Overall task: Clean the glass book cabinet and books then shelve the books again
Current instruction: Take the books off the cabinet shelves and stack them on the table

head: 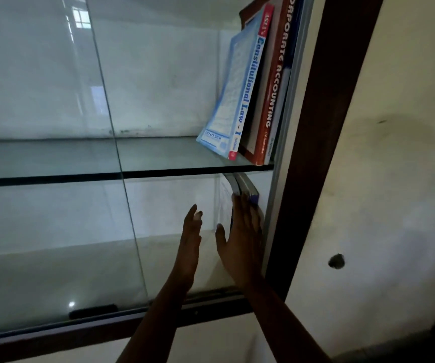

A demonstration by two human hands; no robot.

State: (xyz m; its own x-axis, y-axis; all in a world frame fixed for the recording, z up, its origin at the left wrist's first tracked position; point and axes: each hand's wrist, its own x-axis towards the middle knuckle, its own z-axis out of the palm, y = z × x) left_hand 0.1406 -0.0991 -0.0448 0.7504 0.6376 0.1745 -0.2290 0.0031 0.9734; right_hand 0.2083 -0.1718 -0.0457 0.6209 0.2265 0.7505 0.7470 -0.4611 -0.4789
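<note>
Now pressing the books [246, 187] under the glass shelf [80, 176] against the cabinet side [270, 226] with the right grip [242, 244], flat and released, likely to stop a fall. Holding the left grip [191, 237] loose and empty just beside, ready to help.

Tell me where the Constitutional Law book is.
Head view, right side: the Constitutional Law book leans leftmost in the row on the upper glass shelf, left of the Corporate Accounting book, above the right hand.

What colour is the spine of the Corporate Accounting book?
The Corporate Accounting spine is dark red with white lettering; head view.
</note>
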